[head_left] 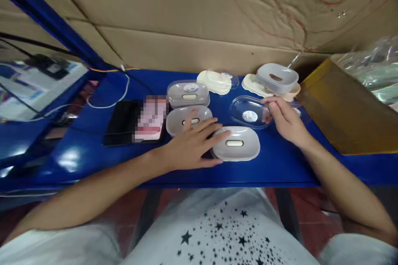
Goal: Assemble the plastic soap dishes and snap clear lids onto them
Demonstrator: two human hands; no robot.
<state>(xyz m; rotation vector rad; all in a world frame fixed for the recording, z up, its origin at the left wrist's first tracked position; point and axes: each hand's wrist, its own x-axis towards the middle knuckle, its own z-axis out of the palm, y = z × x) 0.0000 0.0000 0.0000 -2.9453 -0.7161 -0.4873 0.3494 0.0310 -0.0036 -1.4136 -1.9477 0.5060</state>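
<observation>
My right hand pinches the right end of a clear oval plastic lid bearing a round white sticker. Fingers spread, my left hand reaches over a grey oval dish with a pale slotted centre; its fingers overlap the dish's left rim. Partly under that same hand lies a second grey oval dish. Behind it stands another grey dish, covered by a clear lid with a sticker. At the back right, a grey dish with a brownish opening rests on cream-coloured scalloped pieces.
A phone, its lit screen partly blurred out, lies left of the dishes on the blue table. Another cream scalloped piece is at the back. A brown box with clear plastic wrapping stands right; white cable lies left.
</observation>
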